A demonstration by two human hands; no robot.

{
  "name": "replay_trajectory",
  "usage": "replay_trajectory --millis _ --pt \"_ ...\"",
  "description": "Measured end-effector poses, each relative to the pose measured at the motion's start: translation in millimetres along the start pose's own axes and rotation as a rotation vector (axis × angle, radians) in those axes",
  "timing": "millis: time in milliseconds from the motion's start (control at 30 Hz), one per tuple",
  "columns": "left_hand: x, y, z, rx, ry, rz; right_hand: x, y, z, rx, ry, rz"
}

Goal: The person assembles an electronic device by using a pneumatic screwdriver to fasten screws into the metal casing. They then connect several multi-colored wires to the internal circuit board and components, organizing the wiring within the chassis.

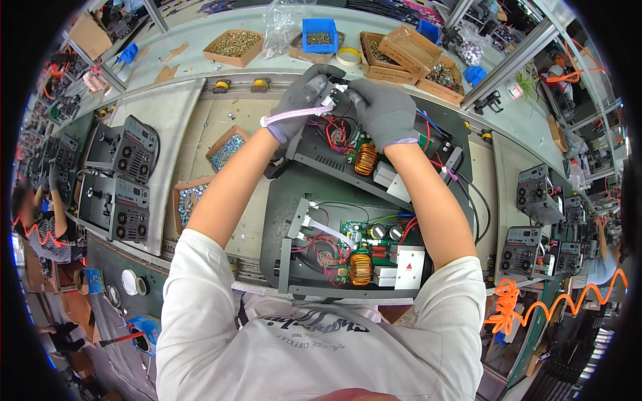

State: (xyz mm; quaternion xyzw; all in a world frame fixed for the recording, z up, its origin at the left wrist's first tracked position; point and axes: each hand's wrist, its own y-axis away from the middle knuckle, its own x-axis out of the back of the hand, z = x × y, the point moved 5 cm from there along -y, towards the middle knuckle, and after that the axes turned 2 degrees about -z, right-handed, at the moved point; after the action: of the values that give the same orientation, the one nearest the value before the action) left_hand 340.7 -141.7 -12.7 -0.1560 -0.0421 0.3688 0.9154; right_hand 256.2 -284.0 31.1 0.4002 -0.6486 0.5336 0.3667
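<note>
My grey-gloved left hand (301, 101) is closed around a small black-and-white cable connector (334, 92) at the far end of an opened device. A pale pink-and-white ribbon cable (294, 115) runs from that connector back across the left glove to the wrist. My right hand (386, 110), gloved too, has its fingers bent in against the connector's right side; what its fingertips grip is partly hidden. Below both hands lies the far open device chassis (328, 160), with a copper coil (366, 159) and red wires inside. A second open chassis (286, 267) lies nearer me, holding a green circuit board (354, 231).
Boxes of small screws (227, 148) stand left of the chassis. Along the back shelf are cardboard trays (234, 48), a blue bin (319, 36) and a tape roll (348, 56). Finished-looking units (127, 207) sit at left, others (523, 250) at right. An orange coiled hose (508, 304) hangs at right.
</note>
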Motion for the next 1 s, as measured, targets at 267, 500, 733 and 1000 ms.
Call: replay_trajectory --millis 267,500,733,1000 --pt "0.8 3.7 1.5 0.008 0.037 -0.011 -0.4 2.2 -4.2 0.008 -0.071 0.084" --pt "1.6 3.4 -0.1 0.021 0.018 -0.009 -7.7 12.5 -14.2 0.083 -0.111 0.214" --pt "4.8 2.6 -3.6 -0.02 -0.007 -0.014 -9.6 12.6 -13.2 0.034 -0.194 0.242" --pt "2.4 1.9 -8.1 0.055 0.121 -0.012 -10.9 8.1 -9.4 -0.018 -0.157 0.179"
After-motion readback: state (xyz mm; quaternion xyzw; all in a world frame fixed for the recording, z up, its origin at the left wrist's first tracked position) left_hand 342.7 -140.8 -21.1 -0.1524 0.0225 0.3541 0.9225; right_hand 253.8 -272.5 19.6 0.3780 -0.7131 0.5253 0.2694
